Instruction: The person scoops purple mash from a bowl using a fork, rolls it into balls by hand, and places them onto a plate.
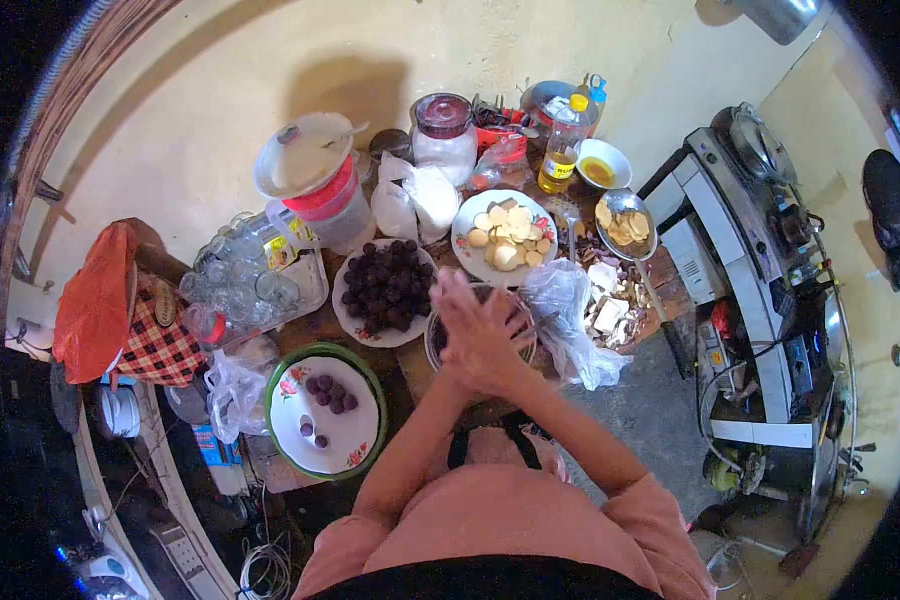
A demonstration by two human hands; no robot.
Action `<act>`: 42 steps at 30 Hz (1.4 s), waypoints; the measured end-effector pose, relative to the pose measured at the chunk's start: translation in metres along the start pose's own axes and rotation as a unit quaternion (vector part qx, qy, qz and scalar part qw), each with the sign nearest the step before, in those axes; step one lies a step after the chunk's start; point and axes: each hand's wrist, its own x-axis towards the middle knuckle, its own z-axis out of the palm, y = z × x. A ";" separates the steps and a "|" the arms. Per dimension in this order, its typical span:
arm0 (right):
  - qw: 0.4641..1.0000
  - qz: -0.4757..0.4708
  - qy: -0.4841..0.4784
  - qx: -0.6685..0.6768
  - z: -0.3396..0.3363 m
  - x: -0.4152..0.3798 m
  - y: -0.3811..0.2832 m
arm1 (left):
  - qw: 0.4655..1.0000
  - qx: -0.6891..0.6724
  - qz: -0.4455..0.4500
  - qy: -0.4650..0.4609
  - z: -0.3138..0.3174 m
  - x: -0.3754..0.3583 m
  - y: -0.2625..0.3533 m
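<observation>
My left hand (457,364) and my right hand (476,328) are laid palm against palm, fingers stretched out. Whether anything lies between the palms is hidden. Just below them stands a bowl (433,345), its contents mostly covered by my hands. A floral plate piled with dark purple balls (388,288) is close by on the left. Further left, a green-rimmed white dish (298,437) carries several smaller, smooth purple balls (332,393). Beyond my fingers is a plate of pale round pieces (508,236).
A clear plastic bag (560,300) and whitish scraps (610,315) lie to the right. Glass jars (240,280) fill a tray at left. An oil bottle (564,145), a lidded jar (444,140) and a red-banded container (325,195) stand behind. A stove (735,165) is at right.
</observation>
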 end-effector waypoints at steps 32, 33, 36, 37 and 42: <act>0.994 -0.035 0.033 0.095 -0.008 -0.008 -0.011 | 0.948 0.230 0.066 0.211 0.013 -0.010 -0.007; 0.989 -0.077 0.039 0.121 -0.005 -0.011 -0.012 | 0.940 0.247 0.056 0.229 0.025 -0.010 -0.006; 1.000 0.016 -0.011 0.014 -0.008 -0.007 0.001 | 0.913 0.295 0.030 0.281 0.067 -0.005 -0.005; 0.998 0.029 0.004 0.063 -0.007 -0.004 0.000 | 0.933 0.266 0.028 0.242 0.053 -0.010 -0.005; 0.990 -0.075 0.012 0.121 -0.004 -0.006 -0.020 | 0.986 0.153 0.034 0.052 -0.029 -0.031 0.015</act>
